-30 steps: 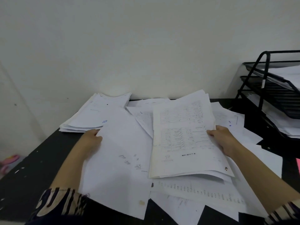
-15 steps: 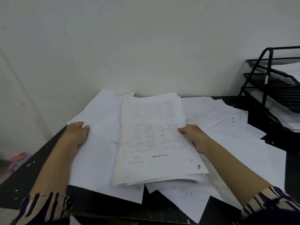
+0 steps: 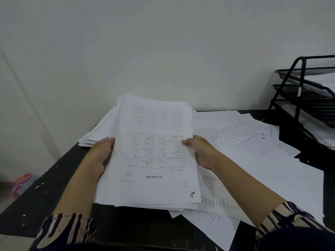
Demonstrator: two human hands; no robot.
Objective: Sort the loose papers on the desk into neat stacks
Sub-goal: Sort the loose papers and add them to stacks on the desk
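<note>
A bundle of white printed sheets (image 3: 154, 160) with tables on the top page is held between both hands above the black desk (image 3: 45, 196). My left hand (image 3: 102, 154) grips its left edge, thumb on top. My right hand (image 3: 201, 151) grips its right edge. Behind the bundle, at the desk's far left, lies a stack of papers (image 3: 97, 133), partly hidden by the bundle. Loose sheets (image 3: 253, 160) spread over the right half of the desk and under the bundle's near end.
A black wire tray rack (image 3: 304, 105) with papers in its tiers stands at the right edge. A white wall runs behind the desk. A pink object (image 3: 21, 182) lies on the floor at the left.
Both hands have drawn the sheets together into one bundle and carried it left, over the far-left stack. The wide sheet under the left hand is now gathered in with the bundle.
</note>
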